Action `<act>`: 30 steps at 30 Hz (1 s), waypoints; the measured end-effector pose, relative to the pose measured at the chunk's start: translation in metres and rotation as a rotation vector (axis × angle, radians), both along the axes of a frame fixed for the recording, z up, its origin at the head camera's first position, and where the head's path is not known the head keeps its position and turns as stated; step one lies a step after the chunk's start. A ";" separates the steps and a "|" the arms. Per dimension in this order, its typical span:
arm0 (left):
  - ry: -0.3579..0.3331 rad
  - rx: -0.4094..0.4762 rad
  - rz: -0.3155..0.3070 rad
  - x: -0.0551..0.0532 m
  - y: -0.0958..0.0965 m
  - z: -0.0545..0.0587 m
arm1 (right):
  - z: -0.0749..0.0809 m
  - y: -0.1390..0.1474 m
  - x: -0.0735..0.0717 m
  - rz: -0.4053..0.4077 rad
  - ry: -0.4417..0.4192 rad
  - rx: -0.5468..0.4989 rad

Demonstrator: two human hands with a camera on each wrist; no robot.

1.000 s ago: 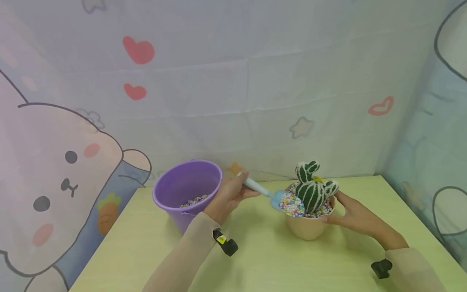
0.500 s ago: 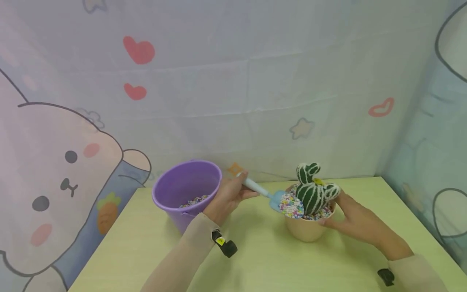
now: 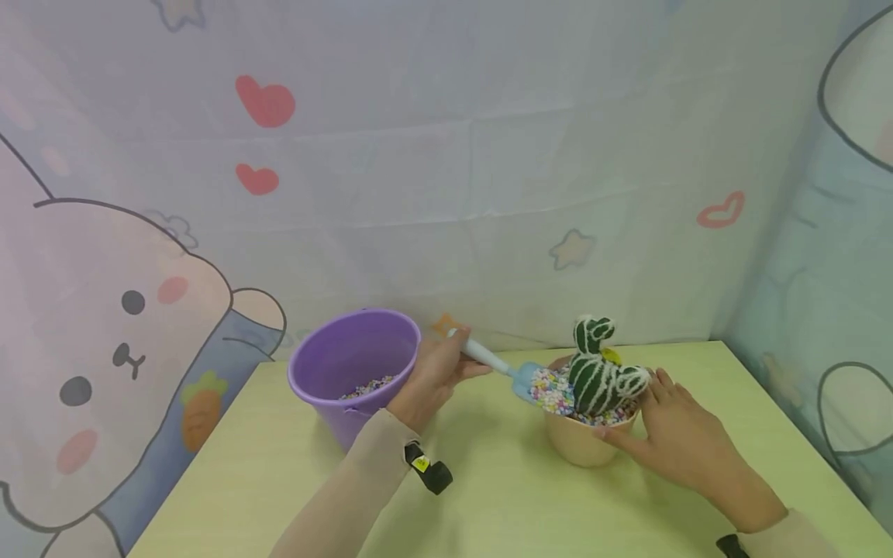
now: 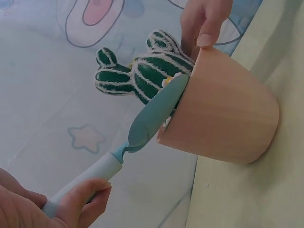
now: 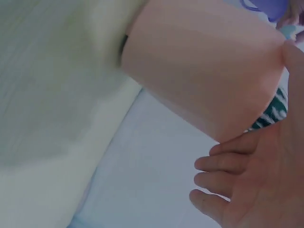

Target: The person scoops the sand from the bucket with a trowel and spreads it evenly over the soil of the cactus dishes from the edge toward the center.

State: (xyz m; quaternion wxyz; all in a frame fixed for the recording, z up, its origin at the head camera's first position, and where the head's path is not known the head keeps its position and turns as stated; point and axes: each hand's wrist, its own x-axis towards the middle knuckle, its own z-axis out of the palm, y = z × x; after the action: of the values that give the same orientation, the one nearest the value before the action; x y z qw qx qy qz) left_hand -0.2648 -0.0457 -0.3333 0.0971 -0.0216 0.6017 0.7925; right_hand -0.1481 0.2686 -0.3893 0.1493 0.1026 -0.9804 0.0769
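My left hand [image 3: 434,378] grips the pale handle of a small blue trowel [image 3: 483,356]. Its blade carries a heap of multicoloured beads [image 3: 551,390] and lies at the near-left rim of a peach plant pot [image 3: 580,443]. A green toy cactus [image 3: 596,380] with white fuzzy stripes stands in the pot amid more beads, leaning right. My right hand [image 3: 687,442] is at the pot's right side, thumb at the front rim. In the right wrist view its fingers [image 5: 221,164] are extended and spread, with the uppermost by the rim. The blade's underside [image 4: 154,114] faces the left wrist view.
A purple bucket [image 3: 342,422] with some beads [image 3: 370,386] at its bottom stands left of the pot, beside my left wrist. Both stand on a light yellow-green table [image 3: 488,504]. A printed cloth backdrop [image 3: 432,194] rises behind the table's back edge and along the sides.
My right hand has shifted around the pot, its back turning upward and its fingers straightening. The pot and cactus have turned a little. The loaded trowel has stayed nearly still.
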 end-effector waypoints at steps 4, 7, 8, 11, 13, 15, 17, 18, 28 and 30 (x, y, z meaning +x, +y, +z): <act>0.045 -0.010 0.033 -0.001 -0.002 0.004 | 0.003 0.007 -0.007 0.072 -0.053 -0.099; 0.064 -0.021 0.053 -0.001 -0.004 0.007 | 0.004 0.011 -0.010 0.092 -0.090 -0.160; 0.066 -0.023 0.058 -0.002 -0.005 0.008 | 0.003 0.011 -0.010 0.090 -0.085 -0.162; 0.074 -0.033 0.064 -0.002 -0.006 0.010 | 0.001 0.006 -0.007 0.069 -0.061 -0.122; 0.080 -0.038 0.072 -0.002 -0.007 0.012 | 0.001 0.002 -0.006 0.068 -0.035 -0.093; 0.081 -0.048 0.077 -0.002 -0.007 0.014 | 0.002 0.000 -0.007 0.067 -0.055 -0.081; 0.080 -0.052 0.080 -0.004 -0.006 0.016 | 0.004 0.001 -0.010 0.088 -0.093 -0.115; 0.079 -0.053 0.078 -0.004 -0.006 0.017 | 0.006 0.003 -0.012 0.102 -0.113 -0.145; 0.081 -0.110 0.028 -0.006 -0.009 0.017 | -0.005 0.006 -0.011 0.098 -0.175 -0.223; 0.082 -0.122 0.023 -0.006 -0.010 0.019 | -0.004 0.004 -0.010 0.107 -0.177 -0.203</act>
State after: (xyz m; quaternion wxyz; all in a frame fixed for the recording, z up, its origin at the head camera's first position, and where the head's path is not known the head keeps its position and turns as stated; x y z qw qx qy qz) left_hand -0.2708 -0.0557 -0.3146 0.0621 -0.0019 0.6521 0.7556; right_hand -0.1582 0.2725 -0.3935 0.0676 0.1320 -0.9701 0.1922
